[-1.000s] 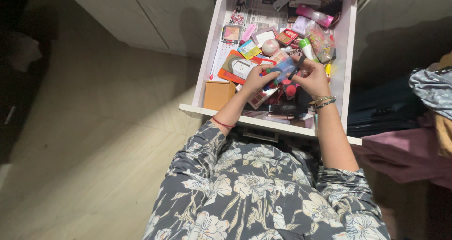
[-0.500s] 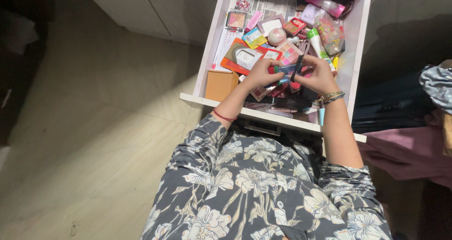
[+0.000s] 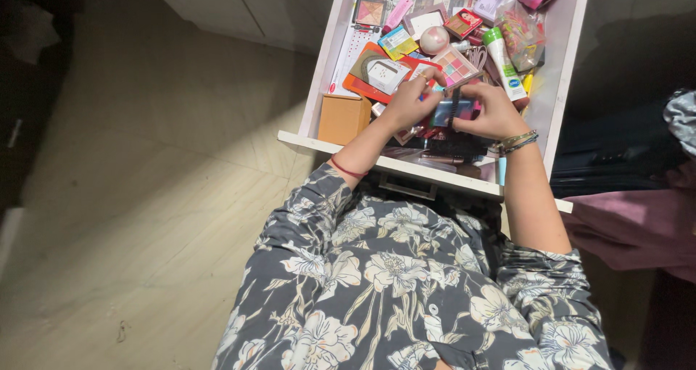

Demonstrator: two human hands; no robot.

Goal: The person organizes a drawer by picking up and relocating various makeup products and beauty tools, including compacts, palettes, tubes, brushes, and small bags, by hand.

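Observation:
My left hand point(image 3: 410, 106) and my right hand point(image 3: 491, 112) meet over an open white drawer point(image 3: 316, 101) crammed with cosmetics. Between them they grip a small dark bluish case point(image 3: 451, 112), the left fingers at its left end, the right fingers on its top and right side. A red thread circles my left wrist and bangles sit on the right one. An eyeshadow palette point(image 3: 455, 65) with coloured squares lies just beyond the hands. My floral grey shirt point(image 3: 406, 283) fills the lower part of the view.
A tan cardboard box point(image 3: 344, 118) stands in the drawer's near left corner. A white tube with a green cap point(image 3: 503, 61), a pink egg-shaped sponge point(image 3: 433, 39) and an orange card pack point(image 3: 377, 72) lie farther in. Maroon cloth point(image 3: 632, 232) lies at right, beige floor point(image 3: 145, 196) at left.
The view has shifted, so the drawer sits higher and more to the right. Both hands stay together on the small case over the drawer's near part.

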